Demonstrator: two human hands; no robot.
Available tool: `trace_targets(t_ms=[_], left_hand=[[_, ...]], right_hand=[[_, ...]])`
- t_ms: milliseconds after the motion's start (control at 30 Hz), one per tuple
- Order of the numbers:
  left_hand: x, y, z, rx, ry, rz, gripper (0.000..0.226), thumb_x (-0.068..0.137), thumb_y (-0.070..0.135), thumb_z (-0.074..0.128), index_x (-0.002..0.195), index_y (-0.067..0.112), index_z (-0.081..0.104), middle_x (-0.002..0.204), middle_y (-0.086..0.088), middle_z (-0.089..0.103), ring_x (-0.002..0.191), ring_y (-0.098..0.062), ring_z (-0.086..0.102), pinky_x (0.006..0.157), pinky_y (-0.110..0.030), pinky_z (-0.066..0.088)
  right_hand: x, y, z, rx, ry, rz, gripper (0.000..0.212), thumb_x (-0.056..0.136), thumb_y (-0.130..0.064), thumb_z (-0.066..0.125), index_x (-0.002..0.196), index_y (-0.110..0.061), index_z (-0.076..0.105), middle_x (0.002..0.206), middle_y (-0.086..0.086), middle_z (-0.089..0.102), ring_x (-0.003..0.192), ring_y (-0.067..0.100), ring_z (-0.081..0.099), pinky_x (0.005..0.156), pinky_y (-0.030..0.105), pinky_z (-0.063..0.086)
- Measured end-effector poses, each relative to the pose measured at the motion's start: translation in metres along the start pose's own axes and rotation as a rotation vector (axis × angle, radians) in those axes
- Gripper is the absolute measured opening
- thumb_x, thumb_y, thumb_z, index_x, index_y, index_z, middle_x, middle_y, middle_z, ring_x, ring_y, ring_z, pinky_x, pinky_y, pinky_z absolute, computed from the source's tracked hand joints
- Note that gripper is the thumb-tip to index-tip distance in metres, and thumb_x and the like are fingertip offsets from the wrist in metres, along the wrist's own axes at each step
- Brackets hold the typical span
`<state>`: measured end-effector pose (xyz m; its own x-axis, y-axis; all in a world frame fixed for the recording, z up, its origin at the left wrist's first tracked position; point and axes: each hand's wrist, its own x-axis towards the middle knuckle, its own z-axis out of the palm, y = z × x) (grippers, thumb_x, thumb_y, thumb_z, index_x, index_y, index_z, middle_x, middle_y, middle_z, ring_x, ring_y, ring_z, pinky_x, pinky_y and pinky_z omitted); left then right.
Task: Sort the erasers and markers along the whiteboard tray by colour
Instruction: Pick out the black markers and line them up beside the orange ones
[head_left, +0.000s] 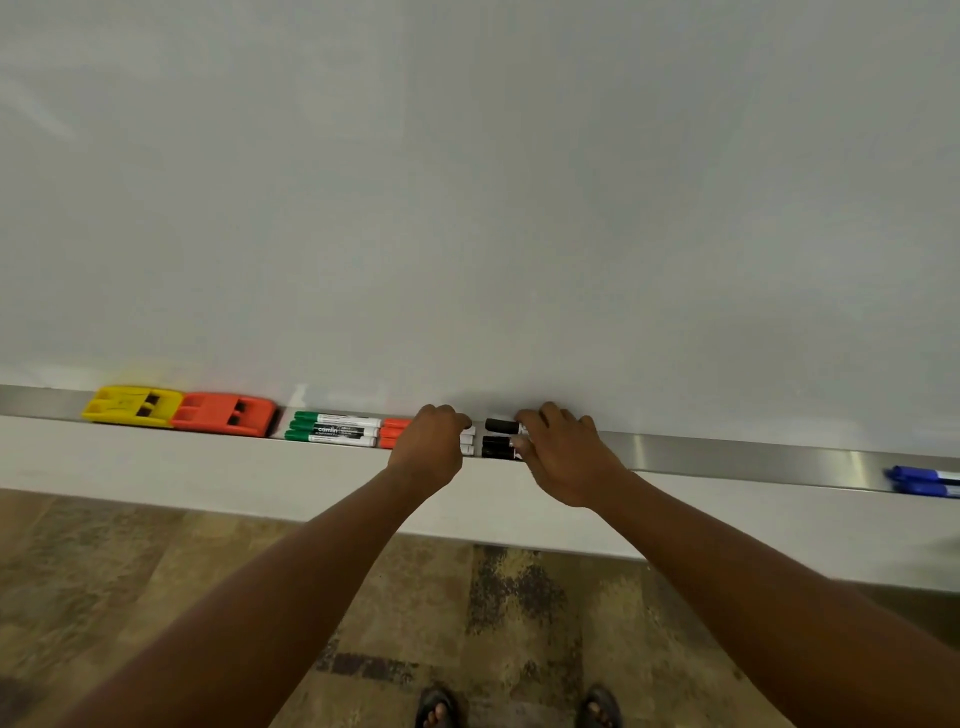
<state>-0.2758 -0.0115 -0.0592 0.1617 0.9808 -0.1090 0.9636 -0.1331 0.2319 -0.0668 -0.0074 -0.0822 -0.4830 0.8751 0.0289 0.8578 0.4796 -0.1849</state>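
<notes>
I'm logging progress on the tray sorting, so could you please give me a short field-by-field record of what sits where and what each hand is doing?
erasers: yellow eraser at far left, touching orange eraser
green markers: three, grouped right of the erasers
orange-red markers: grouped, under the left hand
black markers: grouped, right hand fingers on them
blue markers: far right, apart
tray: metal, below the whiteboard

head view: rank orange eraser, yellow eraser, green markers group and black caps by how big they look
1. Orange eraser and yellow eraser: look alike, so no ranking between them.
2. Green markers, a group of three, slightly smaller.
3. Black caps, smallest; the right hand hides the rest of those markers.
</notes>
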Motion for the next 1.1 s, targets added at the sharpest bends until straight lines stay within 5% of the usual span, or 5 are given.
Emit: trace_targets(t_ms=[67,233,433,733,1100], left_hand=[[0.001,0.001,0.0,0.0,-0.001,0.008,0.045,0.078,-0.003,0.049,0.117,0.016,0.063,0.106,-0.009,0.064,0.098,-0.026,0.054,0.078,-0.034,0.05],[0.005,0.006,0.002,-0.014,0.004,0.031,0.05,0.078,-0.004,0.051,0.122,0.016,0.061,0.11,-0.008,0.063,0.101,-0.026,0.054,0.08,-0.034,0.05],[0.007,0.012,0.007,-0.027,0.014,0.064,0.048,0.08,-0.004,0.05,0.125,0.011,0.058,0.118,-0.011,0.06,0.105,-0.028,0.053,0.084,-0.036,0.05],[0.009,0.017,0.017,0.087,0.024,0.291,0.042,0.087,0.006,0.048,0.127,0.016,0.054,0.116,-0.007,0.059,0.1,-0.028,0.052,0.084,-0.038,0.048],[0.013,0.02,0.014,0.208,0.008,0.318,0.034,0.085,0.007,0.046,0.115,0.016,0.06,0.11,-0.004,0.06,0.102,-0.027,0.049,0.082,-0.036,0.046]], right_hand=[[-0.003,0.002,0.001,-0.02,0.032,-0.035,0.037,0.098,-0.029,0.035,0.132,-0.017,0.046,0.113,0.01,0.051,0.096,0.03,0.054,0.08,0.043,0.044],[0.002,0.007,-0.002,-0.081,0.047,-0.036,0.053,0.075,0.004,0.061,0.126,-0.008,0.057,0.104,0.013,0.06,0.09,0.032,0.058,0.077,0.041,0.049],[0.006,0.001,-0.001,-0.161,0.065,-0.006,0.032,0.063,0.0,0.074,0.092,-0.014,0.07,0.085,0.005,0.068,0.077,0.027,0.062,0.074,0.037,0.051],[0.007,-0.007,0.011,-0.221,0.051,0.03,0.029,0.069,-0.011,0.077,0.097,-0.015,0.07,0.09,0.005,0.066,0.085,0.027,0.061,0.077,0.039,0.051],[-0.008,0.017,0.009,-0.142,0.125,0.055,0.038,0.071,0.002,0.063,0.106,-0.012,0.067,0.097,0.007,0.066,0.085,0.029,0.061,0.069,0.039,0.053]])
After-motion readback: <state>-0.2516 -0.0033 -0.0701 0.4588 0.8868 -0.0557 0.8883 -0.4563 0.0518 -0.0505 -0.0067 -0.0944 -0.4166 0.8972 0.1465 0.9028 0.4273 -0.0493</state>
